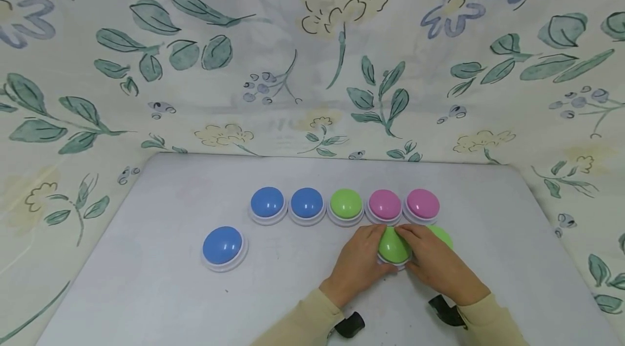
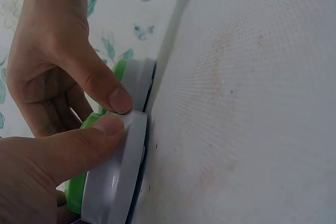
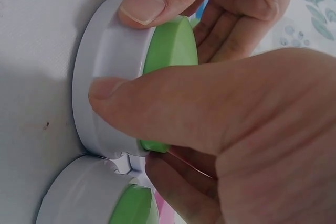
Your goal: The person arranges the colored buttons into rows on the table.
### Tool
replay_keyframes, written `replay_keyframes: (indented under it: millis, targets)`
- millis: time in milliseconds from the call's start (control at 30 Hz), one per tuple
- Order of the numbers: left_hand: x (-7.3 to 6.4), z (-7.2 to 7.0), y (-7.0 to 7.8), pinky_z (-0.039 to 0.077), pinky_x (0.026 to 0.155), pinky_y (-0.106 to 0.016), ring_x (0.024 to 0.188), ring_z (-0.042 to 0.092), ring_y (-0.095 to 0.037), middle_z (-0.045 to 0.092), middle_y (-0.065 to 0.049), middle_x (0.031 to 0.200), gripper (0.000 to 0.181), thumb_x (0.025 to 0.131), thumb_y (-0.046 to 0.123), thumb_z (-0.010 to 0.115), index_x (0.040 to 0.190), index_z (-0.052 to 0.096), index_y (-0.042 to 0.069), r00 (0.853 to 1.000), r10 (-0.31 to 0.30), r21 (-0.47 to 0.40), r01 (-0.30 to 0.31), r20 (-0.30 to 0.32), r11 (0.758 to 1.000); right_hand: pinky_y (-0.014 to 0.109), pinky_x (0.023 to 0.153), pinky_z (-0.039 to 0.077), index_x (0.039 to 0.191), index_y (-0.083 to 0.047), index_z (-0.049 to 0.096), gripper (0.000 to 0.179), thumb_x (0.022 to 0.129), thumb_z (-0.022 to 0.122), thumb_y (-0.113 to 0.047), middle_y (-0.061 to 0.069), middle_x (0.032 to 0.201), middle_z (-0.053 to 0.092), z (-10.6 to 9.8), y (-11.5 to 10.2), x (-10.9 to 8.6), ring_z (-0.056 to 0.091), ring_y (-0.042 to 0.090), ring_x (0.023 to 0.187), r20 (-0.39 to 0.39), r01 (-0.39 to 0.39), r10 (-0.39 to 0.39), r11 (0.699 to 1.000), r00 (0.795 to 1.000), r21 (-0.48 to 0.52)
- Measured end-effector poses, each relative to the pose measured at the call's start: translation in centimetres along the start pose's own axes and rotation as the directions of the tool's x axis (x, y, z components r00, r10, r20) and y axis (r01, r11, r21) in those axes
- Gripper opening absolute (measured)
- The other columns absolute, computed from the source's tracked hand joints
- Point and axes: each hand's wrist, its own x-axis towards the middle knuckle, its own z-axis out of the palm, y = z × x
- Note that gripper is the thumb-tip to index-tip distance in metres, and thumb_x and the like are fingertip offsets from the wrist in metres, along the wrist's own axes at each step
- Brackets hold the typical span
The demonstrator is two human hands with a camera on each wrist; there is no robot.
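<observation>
Both hands hold one green push button with a white round base. My left hand grips its left side and my right hand its right side. In the right wrist view both thumbs press the side of the white base, whose underside lies against the tabletop. The other fingers curl round the far side, partly hidden. A second green button stands just right of it, mostly covered by my right hand. Straight behind the held button is a pink button.
Behind the hands runs a row of buttons: two blue, with one blue button at its left end, a green button, and two pink, ending in a pink button. Another blue button stands apart at the left. Floral cloth surrounds the white table.
</observation>
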Motion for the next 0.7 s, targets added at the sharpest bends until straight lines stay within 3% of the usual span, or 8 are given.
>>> replay_keyframes:
  millis: [300,700]
  targets:
    - [-0.10,-0.05,0.08,0.044,0.107,-0.023,0.122,0.057,-0.018,0.061,-0.009,0.132,0.088,0.074,0.036,0.090,0.142,0.050,-0.003,1.000,-0.015,0.004,0.015,0.011,1.000,0.045,0.100,0.052,0.129,0.009,0.059,0.068,0.069,0.089,0.004,0.018,0.127,0.061,-0.18,-0.12,-0.04,0.060,0.033,0.118,0.006,-0.011,0.011,1.000,1.000,0.004]
    - [-0.25,-0.38,-0.25,0.043,0.109,-0.026,0.123,0.056,-0.020,0.060,-0.009,0.134,0.087,0.075,0.037,0.090,0.143,0.049,0.000,1.000,0.027,0.032,-0.027,0.017,0.999,0.046,0.101,0.051,0.131,0.007,0.059,0.067,0.071,0.087,0.002,0.018,0.130,0.059,-0.01,-0.15,-0.13,0.059,0.034,0.120,0.003,-0.023,0.023,1.000,1.000,0.016]
